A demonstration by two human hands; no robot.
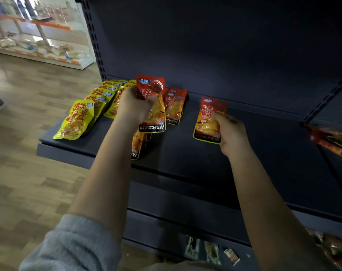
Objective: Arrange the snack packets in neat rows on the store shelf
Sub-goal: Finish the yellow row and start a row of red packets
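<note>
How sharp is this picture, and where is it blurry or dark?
Head view: the packet in the left hand is sharp enough to read KONCHEW; the right hand and its packet are smeared; the packets at the right edge are blurred; the shelf back panel is dark; the far aisle is washed out.

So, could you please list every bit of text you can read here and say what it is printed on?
"KONCHEW": bottom band of the red packet held in the left hand.
"KONCHEW", blurred but legible: bottom band of the red packet held in the right hand.
"CHEW", start hidden: red packet lying behind.
Chinese characters on the red packets and the yellow packets: too blurred to read.
</note>
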